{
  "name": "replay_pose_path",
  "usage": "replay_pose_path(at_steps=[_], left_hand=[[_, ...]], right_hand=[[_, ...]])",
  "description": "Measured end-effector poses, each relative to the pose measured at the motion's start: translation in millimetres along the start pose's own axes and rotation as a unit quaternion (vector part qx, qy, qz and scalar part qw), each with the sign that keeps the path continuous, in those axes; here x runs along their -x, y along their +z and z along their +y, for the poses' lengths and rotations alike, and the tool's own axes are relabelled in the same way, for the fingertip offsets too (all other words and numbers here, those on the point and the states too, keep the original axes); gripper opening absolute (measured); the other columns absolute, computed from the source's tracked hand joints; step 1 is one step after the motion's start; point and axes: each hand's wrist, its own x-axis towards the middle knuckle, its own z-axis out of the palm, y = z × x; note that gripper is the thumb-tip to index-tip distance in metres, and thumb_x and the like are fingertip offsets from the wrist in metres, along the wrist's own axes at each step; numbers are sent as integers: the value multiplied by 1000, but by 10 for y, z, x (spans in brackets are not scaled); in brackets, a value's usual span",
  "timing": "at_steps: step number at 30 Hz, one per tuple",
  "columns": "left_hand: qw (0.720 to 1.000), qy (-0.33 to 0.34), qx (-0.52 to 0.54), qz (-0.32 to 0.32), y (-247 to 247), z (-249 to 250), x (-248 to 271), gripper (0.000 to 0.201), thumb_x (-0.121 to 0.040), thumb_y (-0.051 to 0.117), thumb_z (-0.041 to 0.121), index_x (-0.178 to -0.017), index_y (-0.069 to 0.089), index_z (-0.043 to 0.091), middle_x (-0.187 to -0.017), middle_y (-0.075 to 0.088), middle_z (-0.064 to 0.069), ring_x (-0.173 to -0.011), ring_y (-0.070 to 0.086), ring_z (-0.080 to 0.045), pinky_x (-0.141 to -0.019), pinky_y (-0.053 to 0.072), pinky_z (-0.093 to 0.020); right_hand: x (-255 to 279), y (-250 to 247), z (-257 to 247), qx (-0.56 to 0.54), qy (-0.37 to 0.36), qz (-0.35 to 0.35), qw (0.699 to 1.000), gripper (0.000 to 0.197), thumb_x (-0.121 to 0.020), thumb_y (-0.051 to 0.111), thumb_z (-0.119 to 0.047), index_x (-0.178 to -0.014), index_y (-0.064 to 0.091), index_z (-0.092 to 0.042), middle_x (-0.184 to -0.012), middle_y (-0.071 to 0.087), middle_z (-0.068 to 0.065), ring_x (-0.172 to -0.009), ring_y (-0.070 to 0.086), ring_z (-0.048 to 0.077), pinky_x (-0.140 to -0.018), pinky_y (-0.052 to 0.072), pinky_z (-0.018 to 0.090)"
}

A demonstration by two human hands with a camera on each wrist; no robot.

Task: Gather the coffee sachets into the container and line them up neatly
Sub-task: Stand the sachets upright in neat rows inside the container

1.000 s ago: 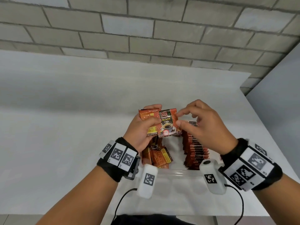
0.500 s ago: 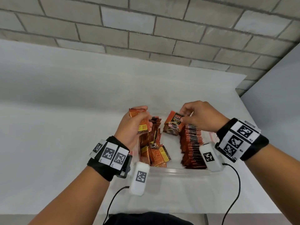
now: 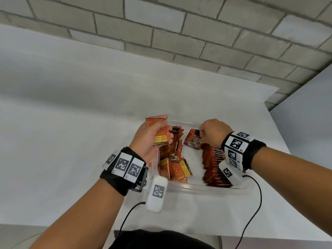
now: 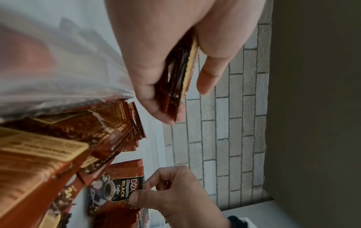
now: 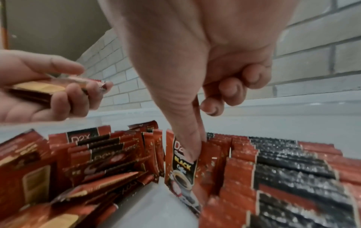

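Two jobs are split between your hands. Your right hand (image 3: 212, 133) pinches one sachet (image 3: 194, 141) upright by its top edge, thumb and forefinger closed on it, likely so it drops squarely onto the end of the neat row (image 3: 214, 167) inside the clear container (image 3: 206, 188). Your left hand (image 3: 150, 139) clamps a small stack of sachets (image 3: 160, 134) above the loose pile (image 3: 175, 163), probably as ready supply.

Red-orange coffee sachets (image 3: 179, 169), black-and-yellow labels
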Motion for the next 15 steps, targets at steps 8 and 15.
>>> replay_pose_path(at_steps=[8, 15], left_hand=[[1000, -3, 0, 2, -17, -14, -12, 19, -93, 54, 10, -111, 60, 11, -83, 67, -12, -66, 63, -22, -64, 54, -32], [1000, -3, 7, -1, -23, -20, -30, 18, -93, 54, 9, -110, 61, 11, -82, 66, -12, -65, 63, -23, -66, 53, -34]], right_hand=[[-47, 56, -50, 172, -34, 25, 984, 10, -86, 53, -9, -87, 62, -10, -88, 63, 4, -76, 56, 23, -68, 33, 28], [-39, 68, -56, 179, -37, 18, 983, 8, -87, 51, -11, -86, 58, -13, -86, 59, 4, -73, 50, 22, -69, 31, 29]])
